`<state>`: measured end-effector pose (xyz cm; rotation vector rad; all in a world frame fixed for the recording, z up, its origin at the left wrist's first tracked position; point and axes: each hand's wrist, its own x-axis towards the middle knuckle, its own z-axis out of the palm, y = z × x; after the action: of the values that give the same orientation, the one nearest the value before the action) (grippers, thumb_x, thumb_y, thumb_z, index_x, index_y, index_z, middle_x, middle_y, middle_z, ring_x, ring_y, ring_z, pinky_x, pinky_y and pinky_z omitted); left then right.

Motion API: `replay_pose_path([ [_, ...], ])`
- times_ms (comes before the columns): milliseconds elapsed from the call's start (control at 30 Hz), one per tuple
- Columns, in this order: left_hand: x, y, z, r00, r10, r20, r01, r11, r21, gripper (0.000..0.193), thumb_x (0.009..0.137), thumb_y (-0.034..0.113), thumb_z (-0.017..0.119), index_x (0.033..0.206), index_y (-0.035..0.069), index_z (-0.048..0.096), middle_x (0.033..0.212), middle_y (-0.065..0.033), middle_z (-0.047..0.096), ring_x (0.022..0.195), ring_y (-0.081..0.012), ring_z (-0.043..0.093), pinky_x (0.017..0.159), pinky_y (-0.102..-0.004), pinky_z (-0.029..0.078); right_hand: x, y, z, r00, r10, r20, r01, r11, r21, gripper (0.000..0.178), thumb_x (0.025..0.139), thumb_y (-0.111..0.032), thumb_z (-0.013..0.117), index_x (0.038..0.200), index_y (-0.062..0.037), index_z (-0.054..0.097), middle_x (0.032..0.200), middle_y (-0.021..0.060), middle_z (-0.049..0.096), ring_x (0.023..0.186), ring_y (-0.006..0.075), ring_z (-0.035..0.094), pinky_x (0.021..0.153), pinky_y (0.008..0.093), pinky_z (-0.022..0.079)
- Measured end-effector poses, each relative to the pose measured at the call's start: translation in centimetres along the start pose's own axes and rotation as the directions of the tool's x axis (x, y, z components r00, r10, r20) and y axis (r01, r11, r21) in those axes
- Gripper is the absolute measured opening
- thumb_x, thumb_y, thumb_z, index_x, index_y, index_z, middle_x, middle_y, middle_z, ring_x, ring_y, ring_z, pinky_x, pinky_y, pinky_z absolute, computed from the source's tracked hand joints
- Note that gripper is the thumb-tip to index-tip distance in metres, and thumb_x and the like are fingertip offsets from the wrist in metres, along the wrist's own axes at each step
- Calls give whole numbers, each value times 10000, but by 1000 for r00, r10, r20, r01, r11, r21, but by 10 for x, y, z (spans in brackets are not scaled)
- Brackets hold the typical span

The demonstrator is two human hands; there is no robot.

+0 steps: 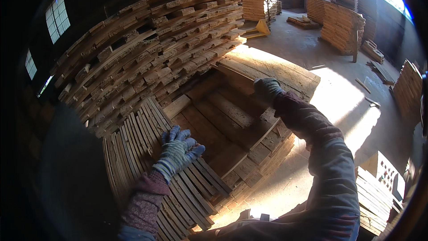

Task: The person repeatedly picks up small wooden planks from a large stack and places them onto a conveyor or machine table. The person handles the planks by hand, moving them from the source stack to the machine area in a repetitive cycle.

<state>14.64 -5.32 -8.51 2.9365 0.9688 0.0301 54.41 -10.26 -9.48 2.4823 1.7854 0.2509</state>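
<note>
My left hand point(179, 151), in a grey-green knitted glove with bluish fingers, lies on a row of thin wooden slats point(141, 122) packed side by side. Its fingers are stretched out, with the thumb apart. My right hand point(268, 90), in a similar glove, is at the far right of the stack, its fingers curled at the end of a wooden board point(238, 80). The board is blurred and partly in shadow, and the fingertips are hidden. Between my hands is a recess in the stack, floored with flat planks point(227, 111).
A tall, uneven lumber stack point(151, 49) rises behind on the left. Sunlit wide planks point(276, 69) top the far side of my stack. More board piles point(341, 27) stand across the concrete floor point(294, 44), near a yellow metal piece point(258, 29). Slats point(370, 201) lie at lower right.
</note>
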Motion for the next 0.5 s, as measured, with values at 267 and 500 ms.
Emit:
replay_pose_path([
  [267,16,3,6,995,60,-80,-63,997,-36,553,922,678,562,1000,170,765,1476,-131,524,1482,-394,276,1228,-544,128,43,88,56,918,275,-287,-308,948,-80,307,942,-222,546,1163,-15,598,955,188,693,847,345,705,643,547,546],
  [500,18,1,5,999,32,15,-30,996,-83,541,936,692,519,1064,230,767,1504,-131,497,1506,-367,224,1224,-574,35,38,88,60,908,288,-303,-334,936,-112,383,919,-239,587,1219,-7,529,963,187,700,836,369,704,681,544,553],
])
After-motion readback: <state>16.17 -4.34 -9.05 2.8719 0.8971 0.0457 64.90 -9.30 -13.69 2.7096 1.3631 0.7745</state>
